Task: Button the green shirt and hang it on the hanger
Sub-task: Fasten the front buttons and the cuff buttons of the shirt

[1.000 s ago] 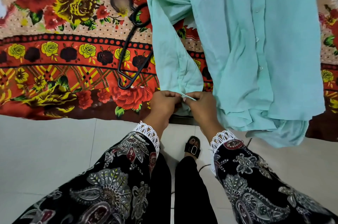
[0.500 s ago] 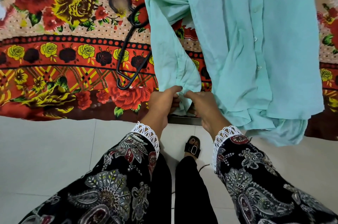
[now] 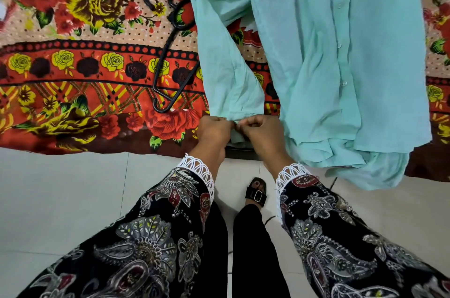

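The green shirt (image 3: 353, 59) lies spread on a floral bedcover, its front placket with small clear buttons running down the middle, its hem hanging over the bed's near edge. One sleeve (image 3: 226, 64) stretches toward me. At its cuff my left hand (image 3: 214, 131) and my right hand (image 3: 261, 132) meet, fingers curled, both pinching the cuff fabric. A black hanger (image 3: 170, 59) lies flat on the cover just left of the sleeve, partly tucked under the shirt at its top.
The red and yellow floral bedcover (image 3: 73, 78) fills the upper view and ends at the bed's near edge. Below it is a pale tiled floor (image 3: 60, 200). My foot in a black sandal (image 3: 255, 191) stands close to the bed.
Both hands stayed at the sleeve cuff and shifted their hold, the fingers curling tighter on the fabric. The shirt body and the hanger have not moved.
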